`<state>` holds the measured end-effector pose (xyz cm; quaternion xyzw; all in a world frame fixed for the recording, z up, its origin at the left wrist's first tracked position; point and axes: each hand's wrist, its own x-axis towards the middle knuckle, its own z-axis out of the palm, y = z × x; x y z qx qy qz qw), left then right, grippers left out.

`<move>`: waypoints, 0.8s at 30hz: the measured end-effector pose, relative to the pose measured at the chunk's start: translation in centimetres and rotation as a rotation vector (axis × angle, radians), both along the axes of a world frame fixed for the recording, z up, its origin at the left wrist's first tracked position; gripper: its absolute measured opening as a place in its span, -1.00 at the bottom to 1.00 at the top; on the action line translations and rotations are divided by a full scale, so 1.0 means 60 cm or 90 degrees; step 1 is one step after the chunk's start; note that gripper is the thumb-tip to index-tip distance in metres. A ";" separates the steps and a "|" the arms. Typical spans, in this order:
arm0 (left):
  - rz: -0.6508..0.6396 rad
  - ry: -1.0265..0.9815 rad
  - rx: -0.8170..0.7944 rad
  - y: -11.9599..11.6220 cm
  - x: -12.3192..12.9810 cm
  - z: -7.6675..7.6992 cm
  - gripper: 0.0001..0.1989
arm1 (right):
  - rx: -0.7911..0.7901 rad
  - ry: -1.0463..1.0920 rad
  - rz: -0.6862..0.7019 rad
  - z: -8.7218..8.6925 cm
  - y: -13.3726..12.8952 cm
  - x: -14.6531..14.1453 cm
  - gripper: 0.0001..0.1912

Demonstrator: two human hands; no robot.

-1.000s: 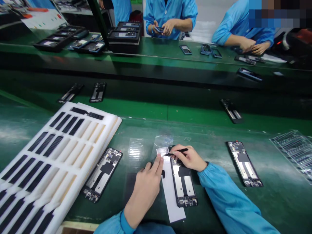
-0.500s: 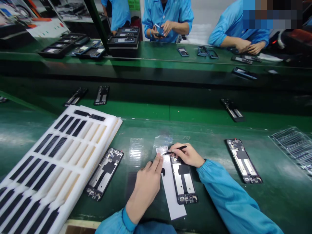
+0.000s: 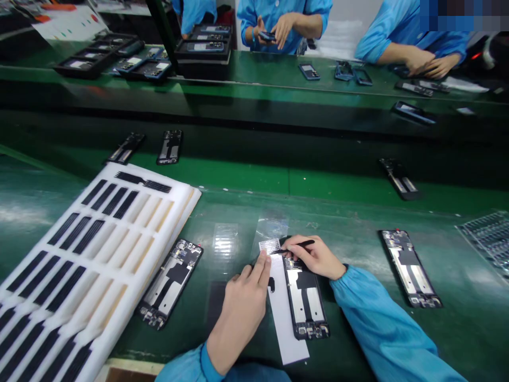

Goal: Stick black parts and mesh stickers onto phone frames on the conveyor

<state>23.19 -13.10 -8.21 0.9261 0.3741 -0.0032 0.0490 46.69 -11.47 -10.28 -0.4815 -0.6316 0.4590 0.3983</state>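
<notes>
Right hand (image 3: 316, 258) pinches black tweezers (image 3: 299, 246), tips at a small mesh patch (image 3: 269, 245).
Left hand (image 3: 240, 318), fingers open and extended, presses beside the patch, above the white strip (image 3: 289, 347) alongside the phone chassis (image 3: 306, 302), mid-worktop (image 3: 358, 345); a tweezer slip could tear the patch.

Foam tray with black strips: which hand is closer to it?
Left. The left hand is right of the foam tray; the right hand is farther right.

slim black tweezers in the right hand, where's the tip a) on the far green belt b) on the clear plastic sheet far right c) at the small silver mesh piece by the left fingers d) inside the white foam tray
c: the tip of the slim black tweezers in the right hand sits at the small silver mesh piece.
</notes>
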 end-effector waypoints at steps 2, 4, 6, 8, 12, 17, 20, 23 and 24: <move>0.001 -0.001 0.001 -0.001 0.000 0.000 -0.42 | -0.010 0.001 -0.002 0.001 0.000 -0.001 -0.69; 0.002 0.004 -0.002 -0.002 0.000 -0.001 -0.42 | -0.009 -0.008 -0.001 0.001 0.000 -0.001 -0.71; 0.003 0.009 -0.006 -0.002 -0.001 -0.001 -0.41 | -0.004 -0.014 0.001 0.002 0.000 -0.001 -0.71; 0.004 0.012 -0.009 -0.002 -0.001 -0.002 -0.41 | -0.002 -0.011 0.003 0.002 0.002 -0.001 -0.69; 0.011 0.014 -0.016 -0.002 -0.001 -0.002 -0.41 | -0.009 0.004 0.000 0.005 0.005 -0.001 -0.63; 0.016 0.026 -0.027 -0.002 0.001 0.001 -0.40 | -0.014 -0.003 -0.002 0.003 0.005 0.000 -0.60; 0.020 0.025 -0.036 -0.001 0.002 0.003 -0.39 | -0.044 0.005 -0.010 0.003 0.003 0.000 -0.59; 0.021 0.019 -0.044 0.001 0.002 0.004 -0.37 | -0.072 0.017 -0.024 0.004 0.002 -0.004 -0.56; 0.022 0.017 -0.049 0.001 0.001 0.004 -0.37 | -0.081 0.019 -0.031 0.005 0.002 -0.005 -0.56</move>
